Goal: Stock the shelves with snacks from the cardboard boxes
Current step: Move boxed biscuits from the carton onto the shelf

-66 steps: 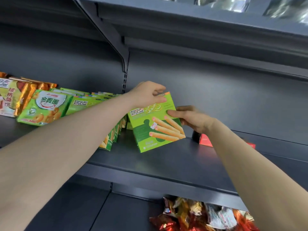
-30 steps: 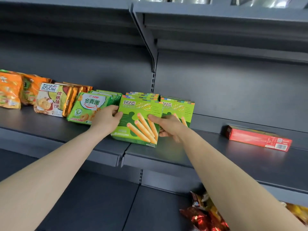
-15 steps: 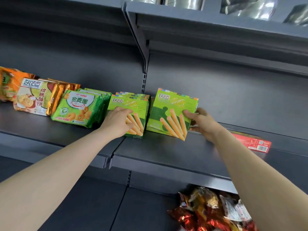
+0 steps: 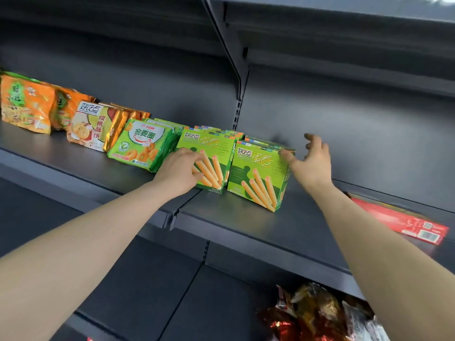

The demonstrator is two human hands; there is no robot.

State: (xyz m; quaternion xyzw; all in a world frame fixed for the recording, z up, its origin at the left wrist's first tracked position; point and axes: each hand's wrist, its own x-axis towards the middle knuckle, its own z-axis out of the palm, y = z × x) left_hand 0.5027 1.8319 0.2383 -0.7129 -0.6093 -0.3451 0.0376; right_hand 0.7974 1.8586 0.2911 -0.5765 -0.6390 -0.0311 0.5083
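At the far left of the dark grey metal shelf (image 4: 246, 232) stand crinkly orange plastic snack bags (image 4: 24, 104). Next come white-and-gold foil biscuit packs (image 4: 91, 126), then soft green plastic packs of ring biscuits (image 4: 141, 146), each leaning back on those behind.

After these come 2 rows of flat green cardboard boxes printed with golden wafer sticks, standing on edge, side by side and touching. The left hand (image 4: 181, 169) lies on the front of the left green box (image 4: 209, 146), fingers nearly flat against the printed face, pressing rather than gripping. The right green box (image 4: 258, 173) fronts its own row, tilted slightly back. The right hand (image 4: 314, 161) is at that box's upper right corner, fingers spread apart and holding nothing. Only the thumb seems to touch the corner, though blur leaves the contact uncertain.

Further right a long flat red carton (image 4: 403, 222) lies on the shelf, well apart from the green rows. Below, shiny red and gold foil bags (image 4: 317, 316) are heaped at the bottom edge of the view. No supply carton is in view.

The green boxes look light and stiff, with thin walls that would dent under a hard squeeze and a glossy face that could slide on the metal. The best hold is probably across the 2 narrow side edges, thumb opposite fingers. Squaring a row calls for flat pressure on the front. Standing on edge, they could topple forward.
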